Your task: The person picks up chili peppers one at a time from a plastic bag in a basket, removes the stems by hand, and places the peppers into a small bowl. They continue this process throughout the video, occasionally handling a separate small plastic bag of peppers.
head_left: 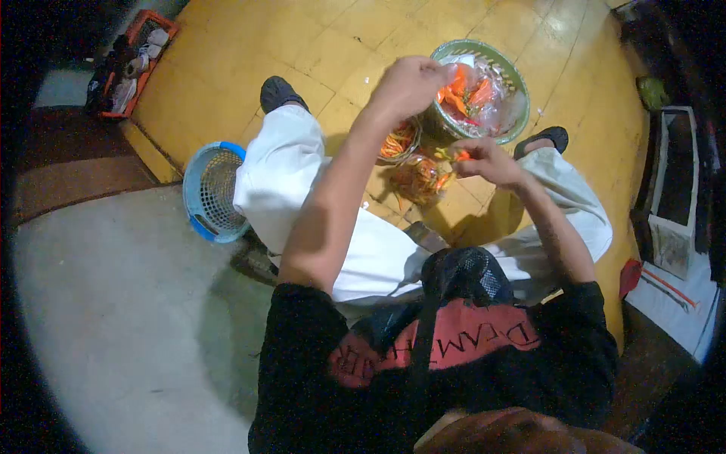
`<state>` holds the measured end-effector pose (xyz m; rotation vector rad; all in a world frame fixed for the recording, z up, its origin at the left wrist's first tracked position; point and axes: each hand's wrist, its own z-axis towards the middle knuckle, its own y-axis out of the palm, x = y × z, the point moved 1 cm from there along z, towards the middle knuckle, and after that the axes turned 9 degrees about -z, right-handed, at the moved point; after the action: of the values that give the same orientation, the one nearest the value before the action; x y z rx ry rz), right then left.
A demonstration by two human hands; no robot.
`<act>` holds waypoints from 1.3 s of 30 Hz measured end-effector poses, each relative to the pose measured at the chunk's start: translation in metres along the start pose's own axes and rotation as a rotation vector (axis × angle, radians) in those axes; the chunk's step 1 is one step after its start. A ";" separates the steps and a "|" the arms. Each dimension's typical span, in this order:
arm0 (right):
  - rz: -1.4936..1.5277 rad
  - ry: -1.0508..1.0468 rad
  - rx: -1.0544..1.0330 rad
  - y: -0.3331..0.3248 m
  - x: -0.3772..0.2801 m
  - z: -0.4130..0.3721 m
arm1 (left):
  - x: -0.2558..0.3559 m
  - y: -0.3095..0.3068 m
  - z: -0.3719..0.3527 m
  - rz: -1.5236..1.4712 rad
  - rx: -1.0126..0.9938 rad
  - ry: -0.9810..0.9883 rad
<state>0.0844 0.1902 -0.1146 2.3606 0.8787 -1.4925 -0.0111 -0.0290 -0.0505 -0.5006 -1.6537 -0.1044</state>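
My left hand (412, 83) is closed on the edge of a clear plastic bag (463, 89) with orange and red chilies in it. The bag is over a green-rimmed basket (522, 89) lined with crumpled plastic and paper scraps. Between the fingers of my right hand (490, 163) are a few orange and yellow-green chilies (456, 155). Just below them, another clear bag full of chilies (417, 180) rests on the floor. A small round basket of orange chilies (397, 142) stands beside that bag, partly behind my left forearm.
A blue-grey plastic basket (198, 193) lies by my left knee. An orange crate (144, 72) with assorted items is at the far left. On the right are a white-framed object (673, 181) and a white sheet (673, 299). Yellow tiles (302, 38) cover the floor.
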 end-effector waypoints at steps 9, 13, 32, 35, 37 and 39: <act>-0.129 -0.151 0.009 -0.038 -0.112 -0.035 | -0.016 0.066 -0.020 -1.369 -0.637 -0.428; -0.527 -0.341 0.182 -0.027 -0.134 -0.042 | 0.000 0.064 -0.024 -1.466 -0.665 -0.482; -0.130 -0.329 0.695 -0.038 -0.154 -0.038 | 0.035 0.051 -0.016 -1.181 -0.138 -0.310; 0.040 -0.295 0.709 -0.042 -0.141 -0.028 | 0.028 0.050 -0.017 -0.977 -0.141 -0.221; -0.003 -0.240 0.710 -0.044 -0.134 -0.026 | 0.029 0.050 -0.020 -0.908 -0.178 -0.196; 0.032 -0.255 0.688 -0.045 -0.130 -0.023 | 0.030 0.050 -0.022 -0.842 -0.206 -0.165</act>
<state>0.0358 0.1889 0.0159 2.4803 0.2801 -2.2968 0.0263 0.0164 -0.0289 0.0711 -1.9322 -0.8769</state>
